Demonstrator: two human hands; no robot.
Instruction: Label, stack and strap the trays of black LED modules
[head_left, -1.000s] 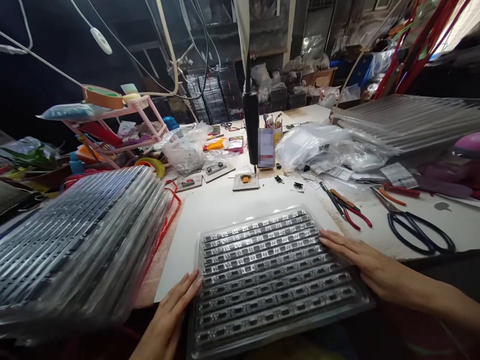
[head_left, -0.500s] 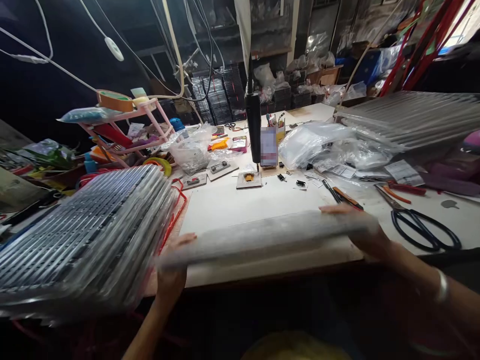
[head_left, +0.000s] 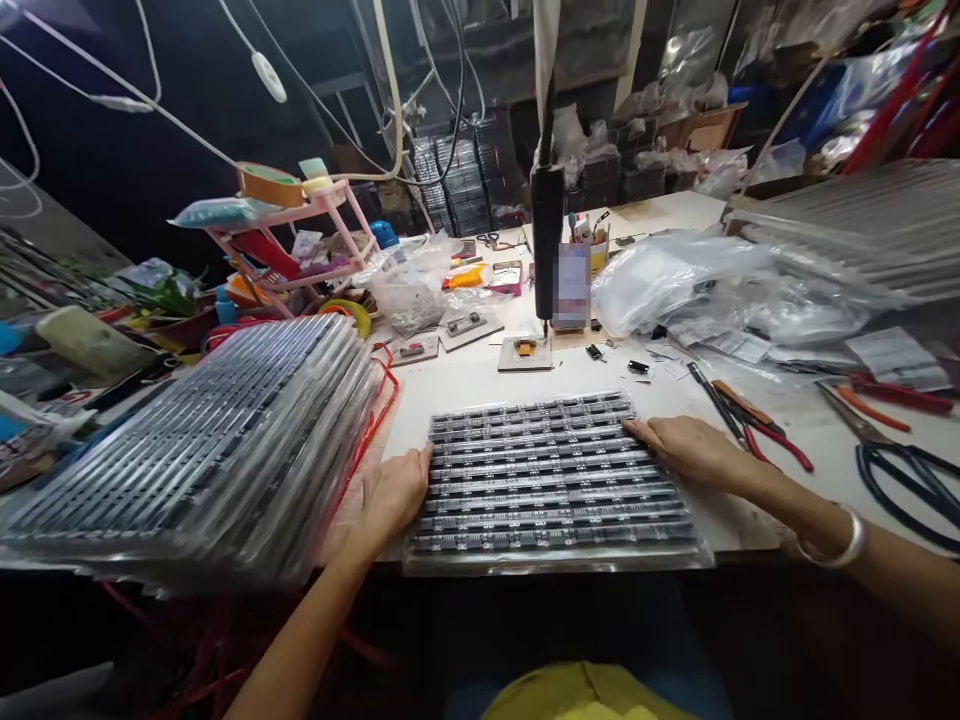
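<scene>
A clear plastic tray (head_left: 551, 470) with rows of small black parts lies at the front edge of the white table (head_left: 409, 400). My left hand (head_left: 397, 490) grips the tray's left side, fingers closed against its edge. On the opposite side my right hand (head_left: 682, 450) is closed on the right edge, thumb and fingertips near the far corner. Left of the tray rises a stack of similar trays (head_left: 172, 440). Behind it a black electric screwdriver (head_left: 548, 240) hangs upright over a small fixture block (head_left: 525, 353) with an orange-yellow piece.
Large scissors (head_left: 900, 465), pliers (head_left: 765, 425) and tweezers (head_left: 712, 400) lie on the right. Clear plastic bags (head_left: 690, 285) heap behind them. A pink rack (head_left: 292, 235) stands at back left, and red strapping (head_left: 386, 400) runs beside the stack. More trays (head_left: 855, 225) sit at far right.
The tray was blurred and seen nearly edge-on, tilted between both hands. Now it rests flatter with its rows facing up, still held at both sides. The view has shifted left.
</scene>
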